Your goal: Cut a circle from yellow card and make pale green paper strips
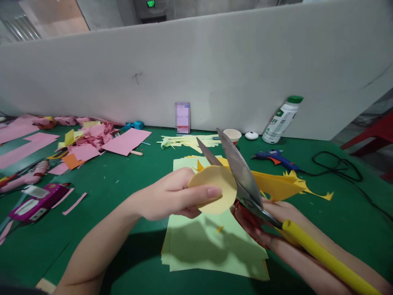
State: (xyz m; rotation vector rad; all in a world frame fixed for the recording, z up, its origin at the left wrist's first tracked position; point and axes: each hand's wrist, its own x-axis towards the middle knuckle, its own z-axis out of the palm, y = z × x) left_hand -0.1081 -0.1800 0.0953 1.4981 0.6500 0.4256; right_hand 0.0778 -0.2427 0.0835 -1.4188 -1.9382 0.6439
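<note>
My left hand (175, 194) pinches a rounded disc of pale yellow paper (216, 200), thumb lying flat across its face. Scissors (245, 176) with open grey blades are at the disc's right edge; a long yellow handle (319, 254) runs toward the lower right. My right hand (281, 209) is closed on the scissors, its fingers partly hidden behind them. Orange-yellow paper offcuts (276, 184) with jagged edges lie behind the blades. Below both hands is a stack of pale green sheets (199, 252), bearing a small yellow scrap (220, 229).
Pink paper scraps (95, 137) heap at the left, near a purple device (39, 203). Along the white partition (196, 69) stand a phone (183, 118), a paper cup (231, 135) and a leaning bottle (281, 121). A blue glue gun (276, 159) trails a black cable at right.
</note>
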